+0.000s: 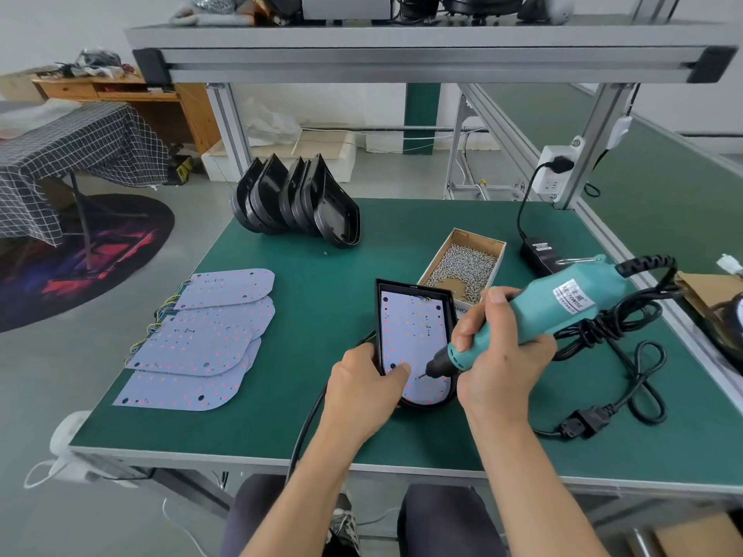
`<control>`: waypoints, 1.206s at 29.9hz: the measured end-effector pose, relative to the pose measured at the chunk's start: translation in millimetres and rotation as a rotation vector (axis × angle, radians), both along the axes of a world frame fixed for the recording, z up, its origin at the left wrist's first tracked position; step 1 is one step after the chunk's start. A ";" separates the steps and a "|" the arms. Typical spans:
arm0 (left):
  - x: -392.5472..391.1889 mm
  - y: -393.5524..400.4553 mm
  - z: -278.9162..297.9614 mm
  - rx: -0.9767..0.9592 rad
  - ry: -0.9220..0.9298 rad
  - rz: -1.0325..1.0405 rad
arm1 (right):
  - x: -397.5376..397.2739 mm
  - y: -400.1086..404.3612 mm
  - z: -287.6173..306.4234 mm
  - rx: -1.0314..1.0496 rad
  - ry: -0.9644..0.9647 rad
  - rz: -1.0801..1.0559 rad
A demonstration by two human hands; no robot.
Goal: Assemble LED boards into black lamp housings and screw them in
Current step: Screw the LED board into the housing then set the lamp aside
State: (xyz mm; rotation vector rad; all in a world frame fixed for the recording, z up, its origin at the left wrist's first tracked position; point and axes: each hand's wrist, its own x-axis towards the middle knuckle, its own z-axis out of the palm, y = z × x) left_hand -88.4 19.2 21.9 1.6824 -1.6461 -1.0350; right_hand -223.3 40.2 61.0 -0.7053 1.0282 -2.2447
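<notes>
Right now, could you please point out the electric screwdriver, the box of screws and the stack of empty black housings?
electric screwdriver (563, 305): head view, on its teal body.
box of screws (462, 265): head view, on the screw pile inside.
stack of empty black housings (297, 199): head view, on a middle shell.

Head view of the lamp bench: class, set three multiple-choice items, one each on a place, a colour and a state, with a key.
1. Where is the screw box?
A. beyond the worked housing
B. on the loose boards
C. off the table

2. What colour is the screwdriver?
A. red
B. teal
C. yellow

3. What does the left hand do?
A. hangs idle
B. lifts a screw
C. steadies the housing

Key: 1 A, it sits behind the housing; 2 B, its body is teal; 3 C, it holds the housing's left edge.
</notes>
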 end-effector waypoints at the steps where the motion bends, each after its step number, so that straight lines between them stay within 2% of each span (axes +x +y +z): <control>1: -0.1 0.2 -0.4 -0.004 -0.001 0.005 | 0.2 0.6 0.0 0.000 0.006 -0.002; 18: -0.8 1.4 -5.6 -0.015 0.015 0.025 | 7.3 5.4 -2.1 -0.021 0.146 0.013; 36: -2.1 0.5 -7.1 -0.022 -0.013 0.036 | 12.2 6.2 1.5 0.002 0.155 0.046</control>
